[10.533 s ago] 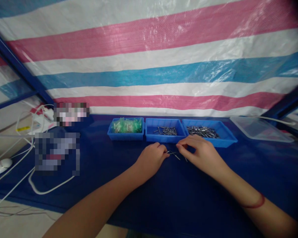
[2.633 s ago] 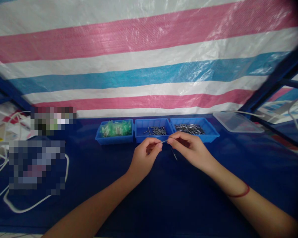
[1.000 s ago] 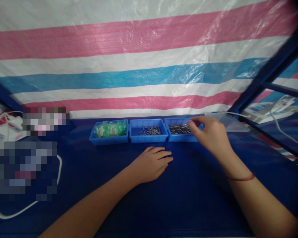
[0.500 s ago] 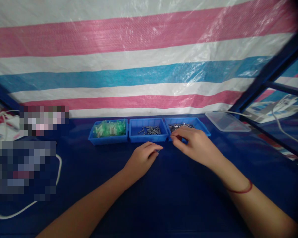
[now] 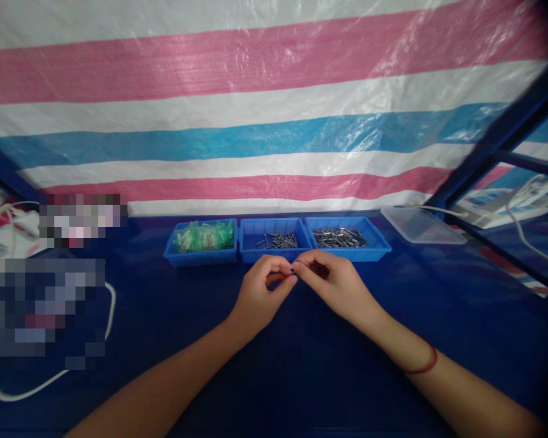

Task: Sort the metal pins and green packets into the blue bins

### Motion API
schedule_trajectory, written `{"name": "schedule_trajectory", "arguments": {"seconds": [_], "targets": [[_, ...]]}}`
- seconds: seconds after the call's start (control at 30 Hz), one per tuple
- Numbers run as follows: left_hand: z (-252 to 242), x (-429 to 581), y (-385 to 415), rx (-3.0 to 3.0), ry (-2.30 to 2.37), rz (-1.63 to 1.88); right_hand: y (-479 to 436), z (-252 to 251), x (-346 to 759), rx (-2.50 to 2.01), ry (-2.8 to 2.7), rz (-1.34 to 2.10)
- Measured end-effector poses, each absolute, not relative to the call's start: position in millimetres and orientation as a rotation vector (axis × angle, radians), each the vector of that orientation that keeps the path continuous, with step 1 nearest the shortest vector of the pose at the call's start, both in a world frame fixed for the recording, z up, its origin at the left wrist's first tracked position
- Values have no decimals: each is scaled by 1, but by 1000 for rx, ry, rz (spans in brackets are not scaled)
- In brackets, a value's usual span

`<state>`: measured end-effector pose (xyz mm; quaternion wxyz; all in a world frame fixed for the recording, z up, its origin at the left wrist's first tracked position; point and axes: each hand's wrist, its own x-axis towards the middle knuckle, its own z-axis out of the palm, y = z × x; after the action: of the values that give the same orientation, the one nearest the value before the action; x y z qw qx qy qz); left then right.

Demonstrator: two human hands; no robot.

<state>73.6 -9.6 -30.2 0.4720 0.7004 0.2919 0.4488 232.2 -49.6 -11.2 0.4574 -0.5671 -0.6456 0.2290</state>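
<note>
Left hand (image 5: 262, 289) and right hand (image 5: 338, 283) meeting now, tip to tip, just in front of the middle bin (image 5: 271, 225)! Thumbs and forefingers drawn close, a dark speck (image 5: 293, 271) between; whether either grips anything, can't tell. Pins (image 5: 282, 241) lie inside that bin: light, stiff, probably slick, hardly fragile, best pinched mid-shaft.

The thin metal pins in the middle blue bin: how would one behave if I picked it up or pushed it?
The pins look straight, slender and metallic, so one would probably feel stiff. Their shiny look suggests it could be slightly slippery. They also seem narrow and rounded, so it might roll if nudged.
</note>
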Motion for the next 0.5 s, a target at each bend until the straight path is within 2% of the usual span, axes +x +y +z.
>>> {"name": "schedule_trajectory", "arguments": {"seconds": [0.33,0.5], "targets": [[-20,69,-6,1966,821,920,-56,-2,225,-1275,-1780,326],[-22,70,-6,1948,862,886,-55,-2,230,-1269,-1771,371]]}}
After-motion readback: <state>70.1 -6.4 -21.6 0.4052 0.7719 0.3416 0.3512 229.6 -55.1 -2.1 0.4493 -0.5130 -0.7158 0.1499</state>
